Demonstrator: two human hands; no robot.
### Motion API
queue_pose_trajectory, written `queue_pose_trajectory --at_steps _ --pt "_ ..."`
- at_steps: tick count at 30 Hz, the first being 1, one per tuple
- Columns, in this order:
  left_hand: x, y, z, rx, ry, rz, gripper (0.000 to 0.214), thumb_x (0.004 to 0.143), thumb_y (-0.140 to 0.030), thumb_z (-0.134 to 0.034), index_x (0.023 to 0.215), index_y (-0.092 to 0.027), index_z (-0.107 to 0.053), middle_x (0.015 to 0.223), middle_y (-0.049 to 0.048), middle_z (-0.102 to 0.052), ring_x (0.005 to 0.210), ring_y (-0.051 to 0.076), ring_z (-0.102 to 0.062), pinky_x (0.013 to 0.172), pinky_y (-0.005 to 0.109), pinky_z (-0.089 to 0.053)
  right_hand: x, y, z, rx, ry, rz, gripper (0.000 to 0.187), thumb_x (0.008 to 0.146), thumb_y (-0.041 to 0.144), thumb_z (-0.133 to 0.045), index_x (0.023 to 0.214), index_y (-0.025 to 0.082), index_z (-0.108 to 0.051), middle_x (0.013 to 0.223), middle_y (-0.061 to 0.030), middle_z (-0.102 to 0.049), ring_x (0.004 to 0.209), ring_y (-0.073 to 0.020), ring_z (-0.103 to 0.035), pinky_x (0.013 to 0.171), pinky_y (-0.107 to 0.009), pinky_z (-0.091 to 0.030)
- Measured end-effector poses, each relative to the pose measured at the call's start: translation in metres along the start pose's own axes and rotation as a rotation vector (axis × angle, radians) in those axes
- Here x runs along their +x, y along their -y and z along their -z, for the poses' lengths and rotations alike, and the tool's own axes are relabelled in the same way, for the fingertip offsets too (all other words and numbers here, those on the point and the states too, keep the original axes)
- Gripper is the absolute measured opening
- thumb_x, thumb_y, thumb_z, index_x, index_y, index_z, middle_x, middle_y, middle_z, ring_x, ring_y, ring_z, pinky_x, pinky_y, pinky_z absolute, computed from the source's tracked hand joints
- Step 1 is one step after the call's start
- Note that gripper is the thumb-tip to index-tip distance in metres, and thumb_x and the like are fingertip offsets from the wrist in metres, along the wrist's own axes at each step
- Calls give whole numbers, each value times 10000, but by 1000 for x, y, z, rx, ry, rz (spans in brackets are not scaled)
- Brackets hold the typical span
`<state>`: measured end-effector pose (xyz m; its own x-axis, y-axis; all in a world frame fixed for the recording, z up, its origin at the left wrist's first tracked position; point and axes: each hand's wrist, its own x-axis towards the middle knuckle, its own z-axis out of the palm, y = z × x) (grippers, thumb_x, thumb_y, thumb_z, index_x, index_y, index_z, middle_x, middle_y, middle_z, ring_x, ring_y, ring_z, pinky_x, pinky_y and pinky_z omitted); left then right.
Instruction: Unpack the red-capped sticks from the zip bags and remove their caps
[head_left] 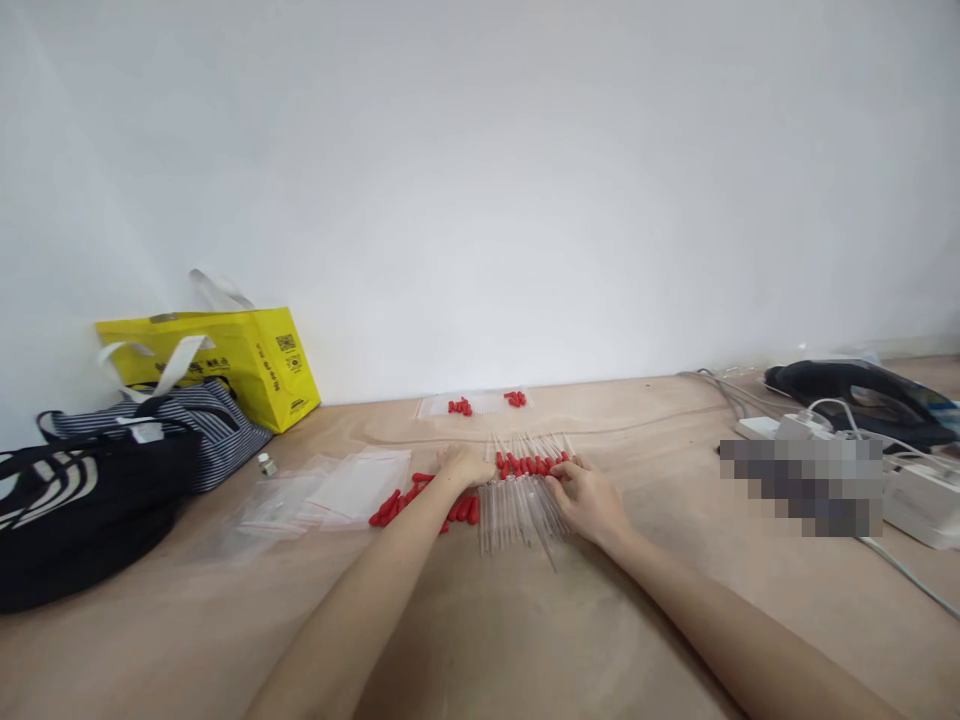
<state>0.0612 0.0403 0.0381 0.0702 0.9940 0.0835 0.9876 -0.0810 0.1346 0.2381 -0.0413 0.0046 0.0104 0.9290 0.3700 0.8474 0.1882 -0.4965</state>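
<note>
A row of clear droppers (514, 520) with red rubber bulbs (531, 466) lies on the wooden table between my two hands. Some of their thin tubes point toward me and others toward the wall. My left hand (466, 466) is at the left end of the row, back of the hand up, its fingertips mostly hidden. At the right end, the thumb and index finger of my right hand (591, 498) close around the end of a red-bulbed dropper. Loose red bulbs (466, 510) lie under and beside my left forearm, which partly covers them.
Clear zip bags (360, 488) lie left, near a small bottle (266, 464). Bagged red-bulbed droppers (480, 403) rest by the wall. Yellow (281, 365), striped (214, 425) and black bags (97, 510) stand far left. A dark iron-like appliance (855, 395), chargers (802, 428) and cables occupy the right.
</note>
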Motion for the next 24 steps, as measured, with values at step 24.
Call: queue_pose_trajectory --at_steps 24 --pt "-118 13 -6 -450 -291 -353 235 813 -311 -416 699 -190 -582 691 9 -598 723 168 -530 660 304 -363 -27 30 -2 258 -48 329 243 781 399 -499 882 228 -638 768 -27 -573 758 -153 -524 658 -262 -408"
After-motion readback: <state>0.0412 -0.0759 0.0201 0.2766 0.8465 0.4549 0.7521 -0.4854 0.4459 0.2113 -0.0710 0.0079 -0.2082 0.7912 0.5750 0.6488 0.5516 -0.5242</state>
